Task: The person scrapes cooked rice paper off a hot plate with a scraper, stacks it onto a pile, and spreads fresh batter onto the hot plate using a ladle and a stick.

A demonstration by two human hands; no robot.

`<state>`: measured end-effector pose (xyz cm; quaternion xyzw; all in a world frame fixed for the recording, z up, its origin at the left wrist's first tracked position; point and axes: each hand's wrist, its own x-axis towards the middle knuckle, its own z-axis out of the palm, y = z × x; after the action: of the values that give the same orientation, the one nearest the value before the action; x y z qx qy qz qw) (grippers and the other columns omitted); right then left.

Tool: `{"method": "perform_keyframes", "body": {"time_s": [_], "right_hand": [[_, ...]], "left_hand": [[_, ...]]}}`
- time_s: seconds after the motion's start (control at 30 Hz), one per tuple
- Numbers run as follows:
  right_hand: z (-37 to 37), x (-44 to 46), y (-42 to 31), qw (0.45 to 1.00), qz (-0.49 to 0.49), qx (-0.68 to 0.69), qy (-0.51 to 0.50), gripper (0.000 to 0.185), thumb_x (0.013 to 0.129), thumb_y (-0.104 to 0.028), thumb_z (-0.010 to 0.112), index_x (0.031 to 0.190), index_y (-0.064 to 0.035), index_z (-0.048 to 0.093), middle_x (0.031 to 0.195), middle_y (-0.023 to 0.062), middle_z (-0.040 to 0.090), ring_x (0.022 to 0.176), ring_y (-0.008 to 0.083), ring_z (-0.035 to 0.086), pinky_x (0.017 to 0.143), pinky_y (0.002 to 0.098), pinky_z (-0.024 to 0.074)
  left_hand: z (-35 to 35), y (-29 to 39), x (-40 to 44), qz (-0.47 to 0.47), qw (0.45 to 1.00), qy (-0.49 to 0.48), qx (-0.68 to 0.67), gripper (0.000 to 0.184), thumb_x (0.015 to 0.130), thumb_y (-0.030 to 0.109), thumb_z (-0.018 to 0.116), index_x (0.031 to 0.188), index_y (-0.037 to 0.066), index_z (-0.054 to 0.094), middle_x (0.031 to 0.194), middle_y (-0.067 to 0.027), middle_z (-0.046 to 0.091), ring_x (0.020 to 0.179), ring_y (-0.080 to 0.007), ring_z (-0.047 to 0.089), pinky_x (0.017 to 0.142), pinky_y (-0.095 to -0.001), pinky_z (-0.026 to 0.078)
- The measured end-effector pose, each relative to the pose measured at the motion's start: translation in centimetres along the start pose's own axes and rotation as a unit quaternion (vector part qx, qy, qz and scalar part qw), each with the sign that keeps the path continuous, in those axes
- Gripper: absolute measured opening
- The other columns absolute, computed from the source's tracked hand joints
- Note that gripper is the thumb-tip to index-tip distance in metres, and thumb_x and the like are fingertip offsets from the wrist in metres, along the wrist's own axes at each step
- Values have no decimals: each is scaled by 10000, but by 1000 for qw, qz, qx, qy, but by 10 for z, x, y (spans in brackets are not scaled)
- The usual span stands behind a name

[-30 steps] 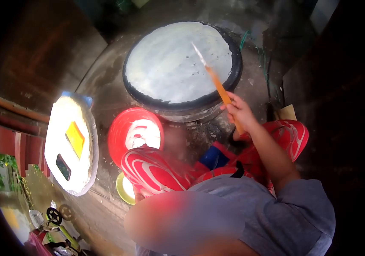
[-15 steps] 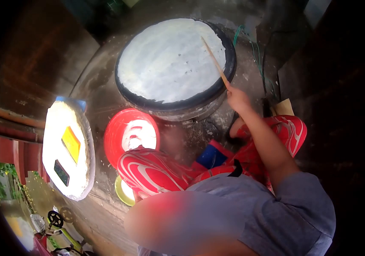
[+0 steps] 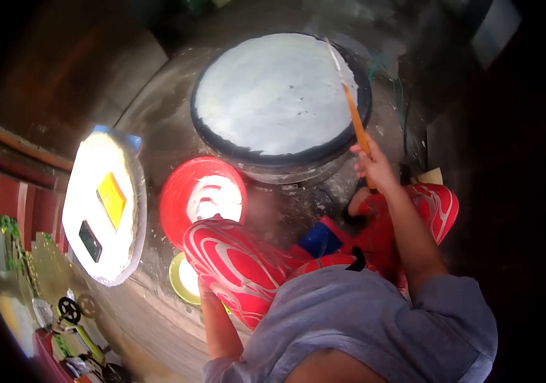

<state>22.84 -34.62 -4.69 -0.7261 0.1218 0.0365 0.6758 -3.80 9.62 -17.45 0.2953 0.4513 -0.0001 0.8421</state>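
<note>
My right hand (image 3: 373, 165) is wrapped round the orange handle of a long thin spatula (image 3: 354, 113). The spatula points up and away, its pale blade over the right edge of a round black griddle (image 3: 365, 102). A thin white sheet of batter (image 3: 273, 96) covers most of the griddle, with a few small holes right of its middle. My left forearm reaches down beside my left knee, near a yellow-green bowl (image 3: 176, 281); the left hand itself is hidden behind the knee.
A red basin (image 3: 174, 204) with white contents stands left of my knee. Further left, a round white stack (image 3: 110, 255) bears a yellow object (image 3: 112, 199) and a dark phone (image 3: 89, 241). A blue object (image 3: 319, 241) lies between my legs, and green cords (image 3: 402, 108) run right of the griddle.
The spatula has moved right, from over the batter sheet to the griddle's right edge, still in my right hand. My left forearm now shows beside the knee. The view has shifted slightly.
</note>
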Motion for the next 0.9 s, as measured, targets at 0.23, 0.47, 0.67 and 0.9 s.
{"method": "perform_keyframes", "body": {"time_s": [0.23, 0.47, 0.67, 0.9], "right_hand": [[64, 16, -24, 978, 77, -21, -192, 405, 949, -103, 325, 1353, -123, 340, 811, 51, 547, 463, 73, 398, 389, 213, 342], [121, 78, -32, 976, 82, -40, -195, 427, 955, -141, 278, 1380, -106, 293, 808, 110, 555, 462, 107, 414, 414, 252, 388], [161, 137, -27, 970, 64, -104, -211, 488, 895, -89, 300, 1381, -117, 306, 780, 107, 557, 474, 124, 424, 422, 283, 400], [215, 152, -41, 838, -136, -514, -120, 393, 831, -86, 397, 1211, -74, 496, 968, 198, 610, 827, 341, 604, 711, 430, 485]], "left_hand": [[-8, -12, -27, 23, 999, 27, -41, 410, 916, 203, 361, 1256, -21, 413, 1250, -175, 487, 1138, -305, 482, 955, -415, 400], [-11, -21, -47, 40, 992, -83, -92, 423, 924, 217, 337, 1268, -20, 402, 1272, -170, 471, 1149, -308, 473, 974, -410, 382], [-39, -33, -34, 25, 990, -82, -113, 419, 925, 204, 335, 1267, -27, 403, 1276, -177, 467, 1152, -311, 471, 983, -418, 373], [-30, -35, -43, 20, 995, -18, -94, 397, 915, 216, 392, 1228, -22, 445, 1243, -173, 490, 1125, -299, 488, 961, -414, 392]]}}
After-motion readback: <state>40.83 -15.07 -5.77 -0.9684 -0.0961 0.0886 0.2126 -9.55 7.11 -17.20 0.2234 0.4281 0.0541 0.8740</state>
